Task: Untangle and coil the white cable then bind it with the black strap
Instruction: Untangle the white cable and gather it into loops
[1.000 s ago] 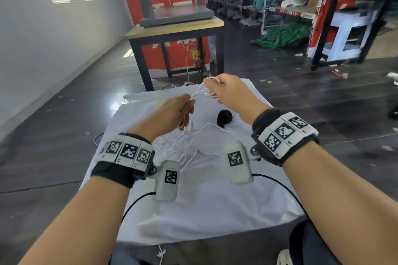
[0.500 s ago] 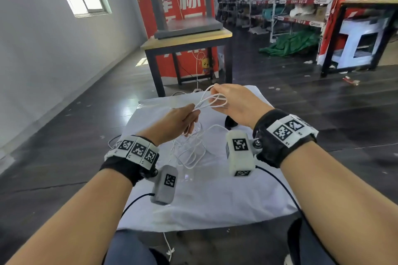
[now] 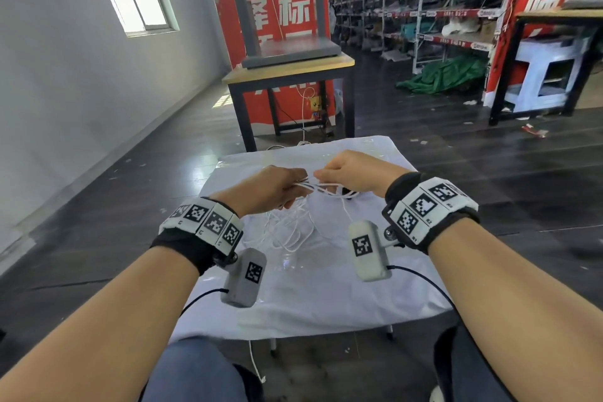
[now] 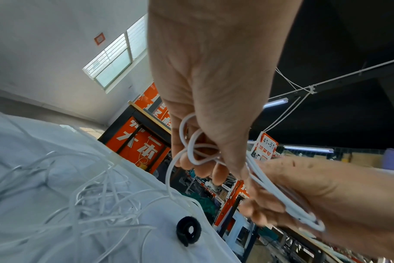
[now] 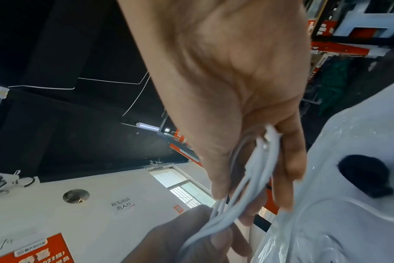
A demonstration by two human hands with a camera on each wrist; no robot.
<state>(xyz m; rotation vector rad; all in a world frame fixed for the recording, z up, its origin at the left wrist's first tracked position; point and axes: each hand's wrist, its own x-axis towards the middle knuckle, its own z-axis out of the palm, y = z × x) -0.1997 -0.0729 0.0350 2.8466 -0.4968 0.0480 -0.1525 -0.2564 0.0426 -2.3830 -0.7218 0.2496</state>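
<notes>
A thin white cable (image 3: pixel 321 189) stretches in several strands between my two hands above the white-covered table (image 3: pixel 313 297). My left hand (image 3: pixel 277 191) grips a bunch of its loops (image 4: pixel 198 153). Close to the right of it, my right hand (image 3: pixel 350 173) holds a small coil of strands (image 5: pixel 257 170). The rest of the cable hangs down in a loose tangle (image 3: pixel 290 232) onto the cloth (image 4: pixel 90 204). The black strap (image 4: pixel 188 228), rolled into a small ring, lies on the cloth below my right hand (image 5: pixel 364 174); in the head view it is almost wholly hidden behind that hand.
The small table stands on a dark floor, with my knees at its near edge. A wooden-topped table (image 3: pixel 290 72) with a grey slab stands beyond it. Storage shelves (image 3: pixel 424 10) and a green tarp (image 3: pixel 443 75) fill the back right. A cable end dangles off the near edge (image 3: pixel 256 362).
Both hands have come down toward the table and closer together. The loops that stood up between them now lie flatter, bunched in both fists. The camera has tilted up.
</notes>
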